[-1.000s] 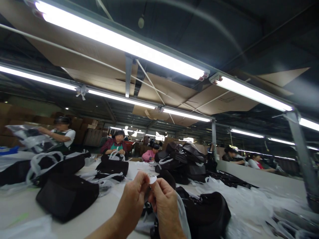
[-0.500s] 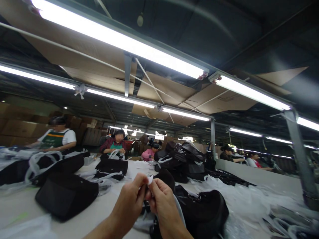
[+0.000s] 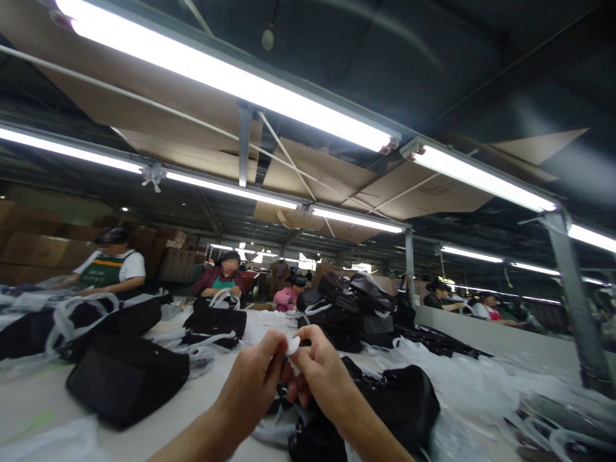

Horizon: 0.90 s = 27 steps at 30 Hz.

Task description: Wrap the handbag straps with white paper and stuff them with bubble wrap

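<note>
My left hand [image 3: 255,378] and my right hand [image 3: 320,369] are raised together over the table, fingertips almost meeting. Between them is a small, thin white piece [image 3: 292,345], perhaps paper or foam, too small to make out fully. The left thumb and forefinger pinch it. On the other side, the right thumb and bent fingers close on it too. Just below and to the right lies a black bag [image 3: 397,410], partly covered by my right forearm. Another black bag [image 3: 128,382] sits to the left of my hands.
White-wrapped straps [image 3: 84,317] and black bags cover the left of the table [image 3: 192,417]. A tall pile of black bags [image 3: 353,301] stands at the back. Clear plastic wrapping [image 3: 476,378] spreads on the right, before a low partition [image 3: 500,333]. Several people work beyond.
My right hand has lifted slightly and its forearm has swung out to the right. More of the white piece shows between the fingers.
</note>
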Each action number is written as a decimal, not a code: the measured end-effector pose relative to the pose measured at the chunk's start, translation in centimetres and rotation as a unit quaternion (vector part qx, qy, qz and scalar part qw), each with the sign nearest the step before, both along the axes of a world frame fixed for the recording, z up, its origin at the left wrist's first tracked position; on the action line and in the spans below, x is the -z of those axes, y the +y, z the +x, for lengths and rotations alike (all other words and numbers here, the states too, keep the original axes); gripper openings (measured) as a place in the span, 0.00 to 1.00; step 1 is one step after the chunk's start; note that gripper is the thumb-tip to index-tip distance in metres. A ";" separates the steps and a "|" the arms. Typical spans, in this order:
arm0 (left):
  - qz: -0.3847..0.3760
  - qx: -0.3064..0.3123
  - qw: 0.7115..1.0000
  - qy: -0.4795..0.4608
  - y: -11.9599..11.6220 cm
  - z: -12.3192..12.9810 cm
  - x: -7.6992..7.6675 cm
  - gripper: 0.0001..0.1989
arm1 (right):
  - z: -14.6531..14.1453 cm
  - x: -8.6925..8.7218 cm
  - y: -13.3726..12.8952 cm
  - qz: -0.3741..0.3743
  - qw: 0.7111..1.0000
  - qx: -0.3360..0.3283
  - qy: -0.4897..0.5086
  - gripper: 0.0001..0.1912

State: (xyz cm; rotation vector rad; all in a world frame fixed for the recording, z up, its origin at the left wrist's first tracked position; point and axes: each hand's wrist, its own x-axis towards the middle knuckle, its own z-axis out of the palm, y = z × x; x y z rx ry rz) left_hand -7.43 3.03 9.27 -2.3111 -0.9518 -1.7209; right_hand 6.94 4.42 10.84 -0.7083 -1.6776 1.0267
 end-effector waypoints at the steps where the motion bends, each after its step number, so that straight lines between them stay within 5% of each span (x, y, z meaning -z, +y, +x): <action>1: -0.011 0.003 1.000 -0.002 0.1 0.0 -0.2 0.06 | 0.3 -0.4 0.0 -0.012 1.000 -0.022 -0.013 0.24; 5: -0.033 0.013 0.999 -0.009 0.4 0.0 -0.7 0.05 | 1.4 -2.4 -0.1 -0.026 0.994 -0.070 -0.076 0.28; 13: -0.034 0.011 0.999 -0.009 1.2 0.2 -1.7 0.04 | 1.6 -5.4 0.7 0.187 0.973 0.064 -0.123 0.13; 22: -0.132 0.080 0.986 0.067 1.0 -0.4 -8.1 0.03 | 1.4 -10.7 2.6 0.230 0.968 0.096 -0.035 0.14; 25: -0.162 0.076 0.977 0.118 -0.8 0.1 -8.1 0.06 | 1.0 -10.5 3.0 0.222 0.971 0.080 -0.046 0.13; 27: -0.152 -0.001 0.976 0.158 -1.2 0.5 -6.9 0.07 | 0.8 -10.4 2.2 0.216 0.973 0.072 -0.047 0.12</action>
